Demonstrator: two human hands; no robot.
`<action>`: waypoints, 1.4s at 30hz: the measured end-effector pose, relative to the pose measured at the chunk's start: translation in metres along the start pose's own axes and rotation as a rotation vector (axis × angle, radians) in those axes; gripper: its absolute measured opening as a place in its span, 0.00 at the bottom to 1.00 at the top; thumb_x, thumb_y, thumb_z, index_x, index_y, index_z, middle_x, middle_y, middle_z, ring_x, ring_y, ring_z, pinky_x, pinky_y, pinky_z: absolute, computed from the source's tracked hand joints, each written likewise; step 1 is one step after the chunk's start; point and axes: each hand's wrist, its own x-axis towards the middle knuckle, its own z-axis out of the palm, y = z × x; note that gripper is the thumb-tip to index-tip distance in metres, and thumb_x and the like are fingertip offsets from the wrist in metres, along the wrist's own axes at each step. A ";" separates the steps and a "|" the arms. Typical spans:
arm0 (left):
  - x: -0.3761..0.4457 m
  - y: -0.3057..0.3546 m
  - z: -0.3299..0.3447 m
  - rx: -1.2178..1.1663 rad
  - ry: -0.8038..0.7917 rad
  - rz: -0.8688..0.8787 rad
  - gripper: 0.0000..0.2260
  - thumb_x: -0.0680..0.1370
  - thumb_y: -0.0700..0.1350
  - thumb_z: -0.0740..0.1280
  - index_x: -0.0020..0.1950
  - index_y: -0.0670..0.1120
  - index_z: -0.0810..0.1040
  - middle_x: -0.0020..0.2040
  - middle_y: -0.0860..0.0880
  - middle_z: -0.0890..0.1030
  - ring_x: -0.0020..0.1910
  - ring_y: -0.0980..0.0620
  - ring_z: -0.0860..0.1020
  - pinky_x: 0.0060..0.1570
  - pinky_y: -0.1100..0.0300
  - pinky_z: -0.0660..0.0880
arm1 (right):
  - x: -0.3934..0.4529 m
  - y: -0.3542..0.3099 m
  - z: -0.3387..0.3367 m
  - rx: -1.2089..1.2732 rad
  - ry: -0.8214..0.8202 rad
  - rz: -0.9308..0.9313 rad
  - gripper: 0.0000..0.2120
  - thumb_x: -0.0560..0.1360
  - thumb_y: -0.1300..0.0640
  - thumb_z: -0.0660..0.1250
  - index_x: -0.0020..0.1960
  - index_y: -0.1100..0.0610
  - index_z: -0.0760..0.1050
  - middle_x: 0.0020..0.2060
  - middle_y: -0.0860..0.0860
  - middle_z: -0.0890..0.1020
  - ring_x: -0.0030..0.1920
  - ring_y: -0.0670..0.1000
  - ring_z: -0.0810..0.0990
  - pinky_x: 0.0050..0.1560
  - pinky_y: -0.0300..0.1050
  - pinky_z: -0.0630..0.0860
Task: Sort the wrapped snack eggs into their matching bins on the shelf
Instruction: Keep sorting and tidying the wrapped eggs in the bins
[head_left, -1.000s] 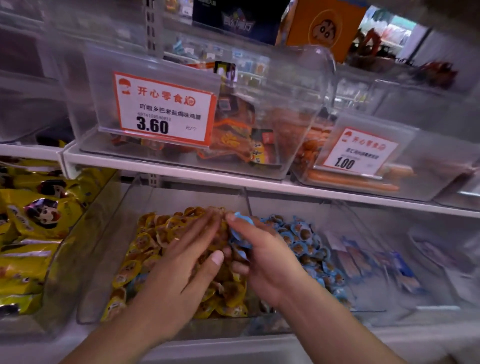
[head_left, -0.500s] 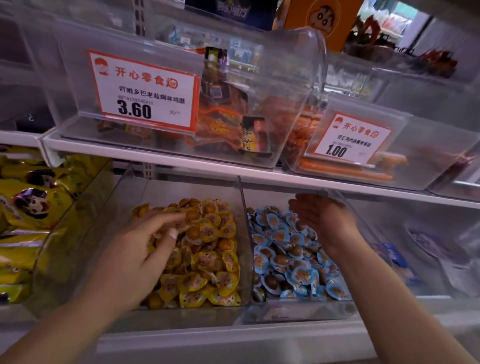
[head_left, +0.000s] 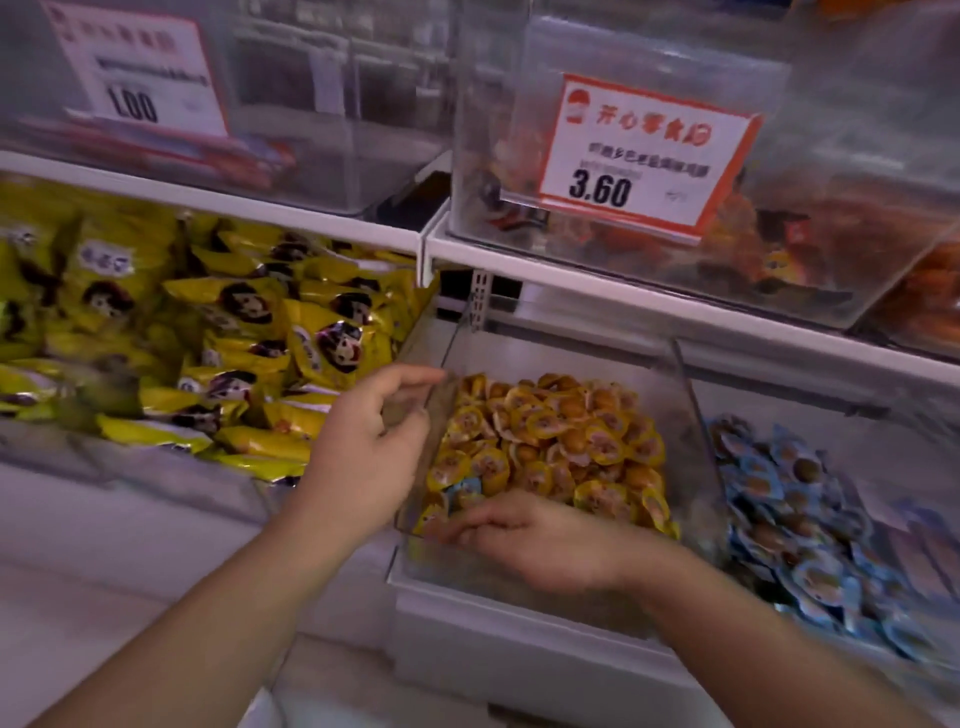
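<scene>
A clear bin (head_left: 687, 387) on the lower shelf holds a heap of yellow-wrapped eggs (head_left: 561, 431). One blue-wrapped egg (head_left: 465, 491) lies among them near the front left corner. To the right, a second clear bin (head_left: 831, 400) holds blue-wrapped eggs (head_left: 779, 493). My right hand (head_left: 535, 538) reaches into the front of the yellow bin, fingers stretched left and low, just below the blue egg; it holds nothing I can see. My left hand (head_left: 371, 447) hovers at the yellow bin's left wall, fingers loosely curved and empty.
Yellow snack packs (head_left: 234, 338) fill the bin to the left. Above the white shelf edge (head_left: 571, 273) stand clear bins with price tags marked 3.60 (head_left: 644, 156) and 1.00 (head_left: 135, 78). The upper shelf overhangs the back of the lower bins.
The view has swung left. My right hand came from the blue bin to the front of the yellow bin. My left hand drew back off the yellow eggs to the bin's left wall.
</scene>
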 end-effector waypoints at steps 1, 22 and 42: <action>-0.002 -0.001 -0.001 0.012 -0.024 -0.002 0.21 0.77 0.33 0.64 0.51 0.62 0.79 0.49 0.64 0.81 0.50 0.71 0.77 0.44 0.77 0.71 | 0.008 -0.002 0.002 -0.002 -0.074 0.029 0.16 0.84 0.63 0.56 0.68 0.63 0.75 0.67 0.57 0.78 0.63 0.47 0.75 0.61 0.26 0.66; -0.004 -0.004 -0.007 -0.010 -0.134 0.005 0.17 0.79 0.37 0.64 0.55 0.59 0.80 0.56 0.63 0.77 0.38 0.58 0.81 0.32 0.66 0.76 | 0.060 0.034 -0.016 -0.809 0.243 0.163 0.29 0.76 0.41 0.66 0.75 0.45 0.65 0.71 0.46 0.64 0.60 0.56 0.78 0.51 0.53 0.78; -0.002 -0.010 -0.004 0.047 -0.126 0.065 0.14 0.79 0.37 0.65 0.56 0.54 0.81 0.59 0.62 0.76 0.57 0.59 0.79 0.54 0.59 0.77 | 0.065 0.023 0.014 -0.715 0.187 0.199 0.15 0.77 0.47 0.68 0.60 0.51 0.79 0.63 0.53 0.70 0.64 0.58 0.69 0.61 0.51 0.72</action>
